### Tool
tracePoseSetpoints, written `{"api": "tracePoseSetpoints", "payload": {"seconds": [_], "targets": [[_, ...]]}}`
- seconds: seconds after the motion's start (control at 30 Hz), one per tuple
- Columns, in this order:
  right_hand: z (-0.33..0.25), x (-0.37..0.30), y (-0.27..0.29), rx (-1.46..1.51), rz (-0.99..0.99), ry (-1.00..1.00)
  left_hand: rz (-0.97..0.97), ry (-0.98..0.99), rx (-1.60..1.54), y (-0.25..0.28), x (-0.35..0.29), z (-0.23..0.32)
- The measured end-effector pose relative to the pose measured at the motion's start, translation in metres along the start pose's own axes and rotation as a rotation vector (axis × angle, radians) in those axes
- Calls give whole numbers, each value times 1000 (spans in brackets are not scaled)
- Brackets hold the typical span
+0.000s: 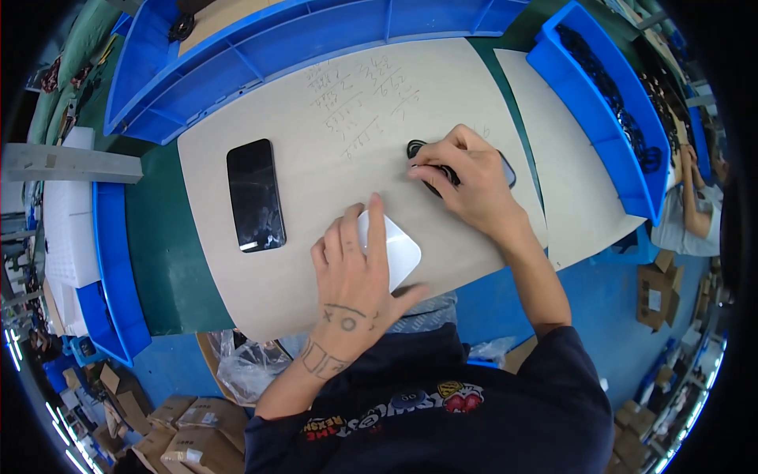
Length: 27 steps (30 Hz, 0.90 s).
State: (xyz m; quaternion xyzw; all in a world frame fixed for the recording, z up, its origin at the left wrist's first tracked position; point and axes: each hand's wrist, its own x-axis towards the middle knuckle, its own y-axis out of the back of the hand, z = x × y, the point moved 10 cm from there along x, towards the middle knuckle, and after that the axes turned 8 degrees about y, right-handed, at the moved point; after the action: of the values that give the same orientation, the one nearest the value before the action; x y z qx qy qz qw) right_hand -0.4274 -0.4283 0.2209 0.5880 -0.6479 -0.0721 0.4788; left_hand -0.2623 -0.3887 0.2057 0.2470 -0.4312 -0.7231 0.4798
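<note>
1. Right hand (470, 178): fingers curled, thumb and index tips nearly meeting in a pinch. I read it as having hold of the black cable (416, 148), whose loops show beside and beneath the fingers; exact contact hidden.
2. Left hand (347, 265): open, palm down, fingers extended, thumb out to the right. Index lies over the white device (404, 257), a flat, rounded-corner piece; I can't tell how firmly it's pressed, or if anything's under the palm.
3. White device sits on the beige sheet (316, 170), near its front edge, below and left of the cable from my view.
4. Dark rounded object (508, 170) pokes out past the right hand's far side; mostly covered, kind unclear to me.
5. Black phone (257, 197) lies face up, left of the left hand, well apart from it. Sheet surface runs between the two.
6. Room: I see sheet between the hands and up toward the pencil figures (355, 103).
7. Edges: green bench (170, 261) shows left of the sheet. Long blue bin (316, 39) bounds the far side; blue bin of black cords (608, 118) stands right.
</note>
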Motion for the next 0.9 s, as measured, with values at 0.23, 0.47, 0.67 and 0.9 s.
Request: {"api": "tracePoseSetpoints", "payload": {"seconds": [0.23,0.47,0.67,0.9], "targets": [[38,-29,-15,257,-210,-338,91,-14,-260,8,0,-9],[15,-25,-23,274,-180,-72,117,-149,-404,1,7,-13],[-3,-13,-33,439,-366,-25,103,-162,-356,-2,9,-17],[17,-22,-56,641,-797,-404,-35,-166,-257,-14,13,-10]]}}
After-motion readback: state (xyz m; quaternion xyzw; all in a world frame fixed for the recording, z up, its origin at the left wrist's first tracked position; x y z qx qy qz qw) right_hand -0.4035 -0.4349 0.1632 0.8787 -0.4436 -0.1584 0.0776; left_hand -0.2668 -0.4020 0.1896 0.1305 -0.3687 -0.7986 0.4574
